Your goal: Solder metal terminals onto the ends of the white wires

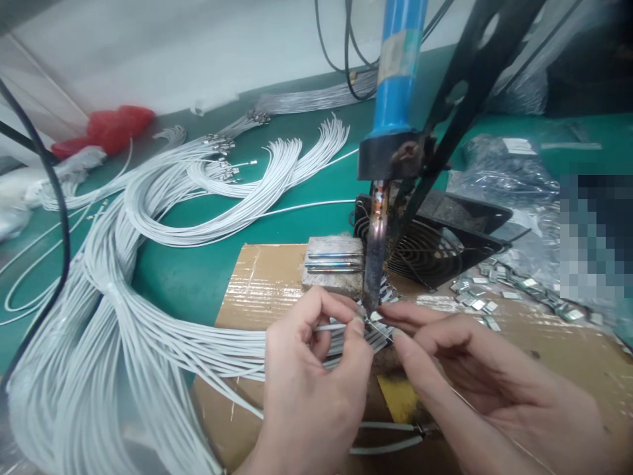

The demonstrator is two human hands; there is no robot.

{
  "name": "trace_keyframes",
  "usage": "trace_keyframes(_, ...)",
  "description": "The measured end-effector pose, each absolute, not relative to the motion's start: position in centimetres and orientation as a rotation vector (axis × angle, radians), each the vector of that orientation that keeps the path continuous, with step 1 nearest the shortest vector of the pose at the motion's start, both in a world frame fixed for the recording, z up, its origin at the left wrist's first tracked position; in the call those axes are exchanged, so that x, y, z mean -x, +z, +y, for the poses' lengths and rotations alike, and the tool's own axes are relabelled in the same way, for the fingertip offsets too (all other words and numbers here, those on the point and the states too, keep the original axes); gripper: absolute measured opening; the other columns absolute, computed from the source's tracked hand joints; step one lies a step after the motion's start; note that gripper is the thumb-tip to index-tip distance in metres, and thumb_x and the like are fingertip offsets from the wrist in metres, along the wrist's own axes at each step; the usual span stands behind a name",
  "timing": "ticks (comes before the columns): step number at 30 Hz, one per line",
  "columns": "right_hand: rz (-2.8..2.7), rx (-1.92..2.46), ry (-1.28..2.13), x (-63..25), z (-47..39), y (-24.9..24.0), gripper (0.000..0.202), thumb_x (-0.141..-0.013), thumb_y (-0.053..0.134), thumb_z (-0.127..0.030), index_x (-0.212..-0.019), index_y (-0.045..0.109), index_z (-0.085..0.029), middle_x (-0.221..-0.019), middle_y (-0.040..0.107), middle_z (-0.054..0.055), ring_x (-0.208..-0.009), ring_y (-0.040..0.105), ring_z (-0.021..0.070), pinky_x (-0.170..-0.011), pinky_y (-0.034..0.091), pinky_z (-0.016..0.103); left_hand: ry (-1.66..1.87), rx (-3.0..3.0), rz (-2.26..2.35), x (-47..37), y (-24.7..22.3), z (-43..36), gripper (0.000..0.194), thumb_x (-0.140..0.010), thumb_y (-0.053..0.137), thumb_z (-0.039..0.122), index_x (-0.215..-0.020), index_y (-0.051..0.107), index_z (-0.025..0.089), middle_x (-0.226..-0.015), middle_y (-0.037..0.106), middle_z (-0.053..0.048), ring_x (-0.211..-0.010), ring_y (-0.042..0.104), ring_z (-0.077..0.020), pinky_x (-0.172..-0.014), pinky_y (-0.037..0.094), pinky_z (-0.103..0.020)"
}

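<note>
My left hand [316, 379] pinches a white cable [330, 327] close to its end, right below the tip of a blue-handled soldering iron [401, 63]. The iron is mounted on a stand and points down. Between the thumb and fingers of my right hand [487, 376] is a thin solder wire [386, 331], its end beside the iron's tip. A small pale piece sits at the tip; whether it is joined to the cable I cannot tell. Under and behind my left hand runs a thick bundle of white cables [198, 333].
Cardboard [262, 277] lies on the green table [316, 171]. A metal block [333, 284] with grooves stands left of the iron, a black fan [420, 254] behind it. Small metal connectors [487, 303] are scattered at right near plastic bags [514, 175]. A red bag [116, 128] lies far left.
</note>
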State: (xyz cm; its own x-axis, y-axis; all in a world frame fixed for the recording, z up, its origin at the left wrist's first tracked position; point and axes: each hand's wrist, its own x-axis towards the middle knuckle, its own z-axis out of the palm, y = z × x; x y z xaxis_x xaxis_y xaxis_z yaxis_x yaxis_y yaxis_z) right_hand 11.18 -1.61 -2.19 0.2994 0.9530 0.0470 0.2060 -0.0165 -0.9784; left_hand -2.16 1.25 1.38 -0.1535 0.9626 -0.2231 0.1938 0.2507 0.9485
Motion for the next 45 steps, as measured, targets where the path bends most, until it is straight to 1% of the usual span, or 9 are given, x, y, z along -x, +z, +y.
trace_keyframes(5, -0.987, 1.512, 0.891, -10.4, -1.7, -1.5, 0.026, -0.085, 0.078, -0.039, -0.065, 0.067, -0.025, -0.103, 0.081, 0.002, -0.097, 0.079, 0.0168, -0.091, 0.057, 0.016, 1.063, -1.198, 1.583, 1.7, 1.1, 1.1, 0.015, -0.081, 0.070, 0.016, -0.071, 0.061, 0.022, -0.082, 0.071, 0.001, -0.070, 0.063, -0.0150, -0.074, 0.054, -0.027)
trace_keyframes(9, -1.001, 1.508, 0.883, -10.4, -1.7, -1.4, 0.027, -0.084, 0.078, -0.040, -0.065, 0.067, -0.024, -0.104, 0.082, 0.004, -0.096, 0.079, 0.0194, -0.089, 0.059, 0.019, 1.048, -1.147, 1.574, 1.8, 1.1, 1.3, 0.015, -0.080, 0.071, 0.017, -0.070, 0.061, 0.022, -0.084, 0.071, -0.002, -0.083, 0.070, -0.0205, -0.073, 0.055, -0.027)
trace_keyframes(12, -1.028, 1.478, 0.875, -10.6, -1.6, -1.7, 0.026, -0.085, 0.077, -0.038, -0.066, 0.067, -0.025, -0.103, 0.082, 0.003, -0.095, 0.080, 0.0182, -0.088, 0.059, 0.017, 1.033, -1.107, 1.558, 2.1, 1.2, 1.4, 0.016, -0.079, 0.072, 0.017, -0.069, 0.061, 0.022, -0.087, 0.071, -0.002, -0.089, 0.071, -0.0222, -0.074, 0.055, -0.027)
trace_keyframes(17, -1.055, 1.458, 0.870, -10.5, -1.4, -1.7, 0.023, -0.086, 0.076, -0.034, -0.067, 0.067, -0.026, -0.102, 0.082, 0.002, -0.095, 0.080, 0.0178, -0.089, 0.059, 0.018, 1.017, -1.107, 1.541, 2.5, 1.2, 1.5, 0.015, -0.081, 0.071, 0.017, -0.070, 0.062, 0.021, -0.090, 0.070, -0.002, -0.086, 0.069, -0.0184, -0.070, 0.052, -0.024)
trace_keyframes(25, -0.935, 1.509, 0.863, -9.7, -1.6, -1.0, 0.025, -0.083, 0.077, -0.035, -0.064, 0.065, -0.026, -0.100, 0.081, -0.001, -0.094, 0.078, 0.0153, -0.089, 0.055, 0.015, 1.017, -1.105, 1.531, 2.5, 1.2, 1.4, 0.015, -0.080, 0.071, 0.015, -0.069, 0.062, 0.021, -0.087, 0.070, -0.001, -0.086, 0.068, -0.0177, -0.061, 0.047, -0.020)
trace_keyframes(32, -0.932, 1.503, 0.860, -9.8, -1.6, -1.1, 0.023, -0.081, 0.080, -0.035, -0.064, 0.067, -0.026, -0.099, 0.082, 0.000, -0.092, 0.079, 0.0162, -0.086, 0.057, 0.015, 1.033, -1.104, 1.533, 2.5, 1.4, 1.5, 0.014, -0.079, 0.072, 0.015, -0.069, 0.062, 0.021, -0.089, 0.070, -0.001, -0.086, 0.068, -0.0172, -0.063, 0.048, -0.021)
trace_keyframes(37, -1.012, 1.478, 0.844, -10.3, -1.6, -1.5, 0.024, -0.083, 0.079, -0.034, -0.065, 0.068, -0.025, -0.101, 0.083, 0.003, -0.094, 0.080, 0.0198, -0.087, 0.060, 0.019, 1.026, -1.107, 1.548, 2.3, 1.4, 1.7, 0.015, -0.076, 0.072, 0.016, -0.068, 0.061, 0.021, -0.085, 0.069, -0.002, -0.084, 0.066, -0.0180, -0.060, 0.046, -0.021)
trace_keyframes(42, -1.072, 1.486, 0.823, -10.9, -1.8, -1.9, 0.024, -0.086, 0.078, -0.036, -0.067, 0.068, -0.025, -0.101, 0.083, 0.002, -0.093, 0.080, 0.0178, -0.087, 0.059, 0.016, 0.998, -1.120, 1.561, 2.4, 1.4, 1.6, 0.014, -0.078, 0.071, 0.016, -0.068, 0.062, 0.021, -0.087, 0.070, -0.001, -0.082, 0.067, -0.0171, -0.060, 0.047, -0.021)
trace_keyframes(45, -1.062, 1.475, 0.847, -10.7, -1.7, -1.8, 0.024, -0.085, 0.079, -0.036, -0.066, 0.069, -0.025, -0.101, 0.083, 0.003, -0.093, 0.080, 0.0190, -0.087, 0.060, 0.018, 1.000, -1.124, 1.553, 2.5, 1.3, 1.5, 0.014, -0.078, 0.071, 0.015, -0.069, 0.062, 0.021, -0.088, 0.070, -0.001, -0.082, 0.067, -0.0165, -0.059, 0.046, -0.020)
